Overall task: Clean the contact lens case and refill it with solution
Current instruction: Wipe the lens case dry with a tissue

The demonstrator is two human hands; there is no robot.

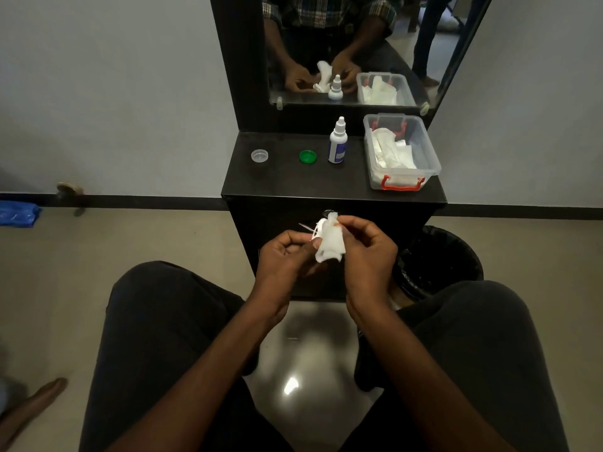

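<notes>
Black vanity top point(287, 177) under mirror point(352, 44): clear cap point(259, 155) at 9 o'clock, green cap point(307, 156), solution bottle point(337, 141) centre, tissue tub point(400, 151) at 3 o'clock. Bin point(440, 259) on beige floor. Left hand point(284, 256) pinches lens case point(314, 233); right hand point(367, 252) grips tissue point(330, 244) against it.

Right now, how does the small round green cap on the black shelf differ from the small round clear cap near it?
The green cap is opaque; the clear cap is see-through. The green cap lies nearer the white dropper bottle; the clear cap lies farther left. Both are round and lie apart on the black shelf.
</notes>
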